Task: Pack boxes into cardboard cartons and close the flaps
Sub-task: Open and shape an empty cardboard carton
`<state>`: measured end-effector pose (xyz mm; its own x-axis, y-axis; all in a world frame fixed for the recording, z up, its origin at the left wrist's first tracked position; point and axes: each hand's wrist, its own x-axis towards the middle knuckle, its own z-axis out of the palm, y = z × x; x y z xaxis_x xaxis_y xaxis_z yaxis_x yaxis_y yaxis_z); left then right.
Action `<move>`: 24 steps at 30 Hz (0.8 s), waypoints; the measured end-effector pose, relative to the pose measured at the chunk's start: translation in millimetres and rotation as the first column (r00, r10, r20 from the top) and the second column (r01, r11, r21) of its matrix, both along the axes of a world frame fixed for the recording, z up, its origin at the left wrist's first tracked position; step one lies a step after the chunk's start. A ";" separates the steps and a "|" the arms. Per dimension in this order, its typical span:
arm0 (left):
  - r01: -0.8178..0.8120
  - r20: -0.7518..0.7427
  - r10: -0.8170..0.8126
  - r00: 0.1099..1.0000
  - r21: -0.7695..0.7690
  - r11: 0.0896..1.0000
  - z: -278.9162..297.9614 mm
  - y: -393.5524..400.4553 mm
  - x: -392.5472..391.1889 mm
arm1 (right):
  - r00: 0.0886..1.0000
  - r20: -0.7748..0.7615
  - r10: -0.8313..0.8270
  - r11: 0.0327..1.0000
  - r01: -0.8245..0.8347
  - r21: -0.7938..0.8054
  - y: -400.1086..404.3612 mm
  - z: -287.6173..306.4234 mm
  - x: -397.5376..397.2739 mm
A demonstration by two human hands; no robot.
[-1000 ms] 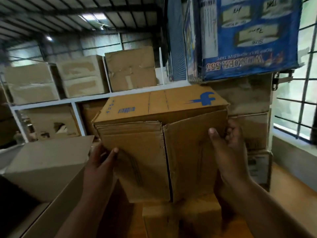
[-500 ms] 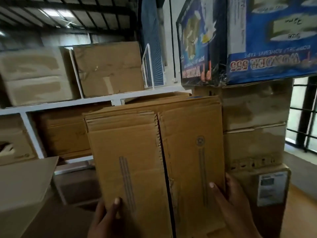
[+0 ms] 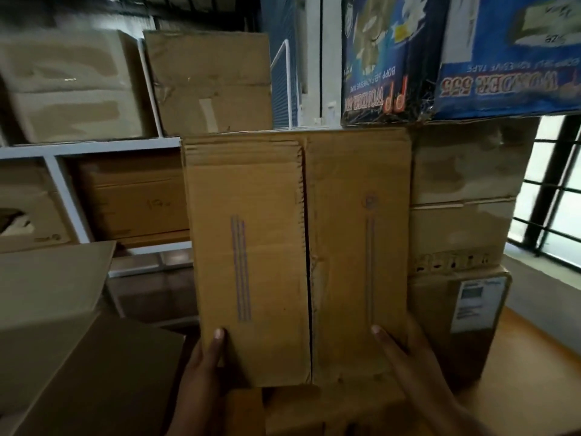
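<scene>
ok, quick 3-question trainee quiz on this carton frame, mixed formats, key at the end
1. True or false: both flaps on the facing side of the held carton are folded shut, with a dark seam running between them.
2. Multiple choice: where does the left hand grip the carton? A) top edge B) lower left part, thumb on the front C) not touching it
3. Fill in: the blue printed box sits ____ the stack of brown boxes to the right of the carton.

Key: 1 true; 2 B; 3 on top of. The right hand mirrors the left on the lower right flap.
</scene>
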<state>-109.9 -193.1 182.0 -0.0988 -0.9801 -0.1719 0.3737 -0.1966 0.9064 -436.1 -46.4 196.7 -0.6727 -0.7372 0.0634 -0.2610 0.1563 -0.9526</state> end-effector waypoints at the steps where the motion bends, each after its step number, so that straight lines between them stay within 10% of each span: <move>1: -0.050 0.048 0.050 0.998 -0.007 0.999 7.3 10.2 2.2 | 0.999 -0.032 0.022 1.000 -0.022 0.003 5.1 4.5 -0.2; 17: -0.223 0.477 0.335 0.812 -0.277 0.935 29.9 190.1 39.5 | 0.937 -0.341 0.080 0.996 -0.063 0.060 138.7 24.5 -4.0; 24: -0.030 0.629 0.188 0.754 -0.253 0.967 36.4 202.3 54.9 | 0.950 -0.240 0.199 0.979 -0.182 0.091 154.5 20.7 15.4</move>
